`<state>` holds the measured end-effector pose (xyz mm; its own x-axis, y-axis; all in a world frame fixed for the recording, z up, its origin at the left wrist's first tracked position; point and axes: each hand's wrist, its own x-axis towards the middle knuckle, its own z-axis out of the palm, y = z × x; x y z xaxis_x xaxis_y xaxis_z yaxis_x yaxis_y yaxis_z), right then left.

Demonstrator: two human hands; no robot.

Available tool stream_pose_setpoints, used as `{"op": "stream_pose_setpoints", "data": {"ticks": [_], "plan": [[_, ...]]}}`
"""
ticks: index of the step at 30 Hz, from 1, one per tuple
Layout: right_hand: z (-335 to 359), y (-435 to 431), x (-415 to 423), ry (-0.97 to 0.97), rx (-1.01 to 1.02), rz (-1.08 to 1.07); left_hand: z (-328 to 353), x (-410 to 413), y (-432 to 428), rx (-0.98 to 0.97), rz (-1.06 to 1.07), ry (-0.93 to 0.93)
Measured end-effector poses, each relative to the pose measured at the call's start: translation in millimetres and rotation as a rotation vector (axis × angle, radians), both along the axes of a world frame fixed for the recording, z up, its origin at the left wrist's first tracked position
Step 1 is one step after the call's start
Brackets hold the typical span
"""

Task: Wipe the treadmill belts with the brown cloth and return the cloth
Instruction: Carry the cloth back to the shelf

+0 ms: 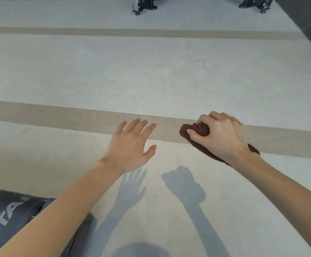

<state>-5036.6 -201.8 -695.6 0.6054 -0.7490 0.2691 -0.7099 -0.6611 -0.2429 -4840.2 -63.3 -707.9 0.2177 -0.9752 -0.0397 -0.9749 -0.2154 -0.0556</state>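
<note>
My right hand (223, 136) grips the bunched brown cloth (199, 129) in the air above the pale floor, at the right of the view. The cloth sticks out to the left of my fingers and trails under my wrist. My left hand (132, 145) hovers beside it with its fingers spread and holds nothing. A dark end of a treadmill (8, 216) with grey lettering shows at the bottom left, partly under my left forearm. No belt surface is plainly in view.
The pale floor (151, 75) carries two tan stripes running across. Black machine feet (143, 6) stand at the top centre and more (256, 4) at the top right. A dark wall (310, 25) runs along the right edge.
</note>
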Motion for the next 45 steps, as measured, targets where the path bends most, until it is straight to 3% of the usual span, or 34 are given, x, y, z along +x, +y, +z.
{"op": "stream_pose_setpoints", "data": {"ticks": [6, 19, 28, 35, 45], "plan": [[100.3, 6.0, -14.9, -0.066, 0.044, -0.096, 101.6, -16.6, -9.1, 0.003, -0.065, 0.079], [383.4, 21.3, -45.2, -0.082, 0.048, -0.129, 392.9, -59.2, 2.6, -0.194, -0.136, 0.160], [565.4, 66.8, -73.4, -0.100, 0.089, -0.124, 558.4, -92.5, 47.7, 0.023, -0.017, 0.166], [613.7, 113.1, -83.6, -0.202, 0.117, -0.194, 627.7, -112.8, 95.6, -0.065, 0.016, 0.190], [643.5, 125.0, -73.9, -0.203, 0.121, -0.079, 657.7, -101.4, 140.0, -0.124, 0.151, 0.165]]}}
